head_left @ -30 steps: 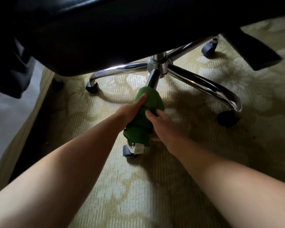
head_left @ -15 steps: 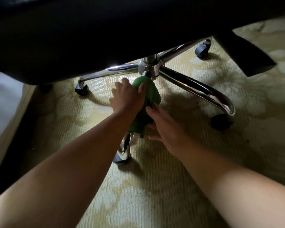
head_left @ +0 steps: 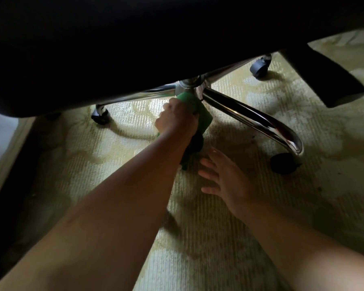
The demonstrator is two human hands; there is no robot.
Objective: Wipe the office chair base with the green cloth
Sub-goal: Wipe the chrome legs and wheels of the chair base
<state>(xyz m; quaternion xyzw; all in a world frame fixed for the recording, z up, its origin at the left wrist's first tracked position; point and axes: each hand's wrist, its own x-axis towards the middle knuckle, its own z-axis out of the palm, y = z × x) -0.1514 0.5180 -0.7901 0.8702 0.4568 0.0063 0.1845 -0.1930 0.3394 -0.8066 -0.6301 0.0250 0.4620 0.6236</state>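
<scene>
Note the fingers of the left hand (head_left: 176,119) curled and clamped on the green cloth (head_left: 201,109), bunching it round the near leg of the office chair base (head_left: 190,86). Note the fingers of the right hand (head_left: 223,175) straight and spread apart, holding nothing, poised over the carpet (head_left: 219,238) just near of the cloth's trailing end; contact with the carpet impossible to confirm. Locate the cloth wrapped over that near leg, upper end touching the central hub, lower end hanging in shadow beside the left forearm. Treat the step in hand as a stroke along this one leg, close to the hub. Outward from there, observe the bright chrome leg (head_left: 252,117) running right to a black caster (head_left: 284,163), a second caster (head_left: 100,115) at far left, and the dark seat (head_left: 135,49) low overhead. Expect three likely faults. First, rolling: no hand bracing the base, so a hard push toward the hub likely to shift the chair on its casters. Second, snagging: loose cloth dragged down the leg likely to catch in the near caster, hidden here. Third, missed dirt: deep shade under the seat, so leg undersides easy to skip.
</scene>
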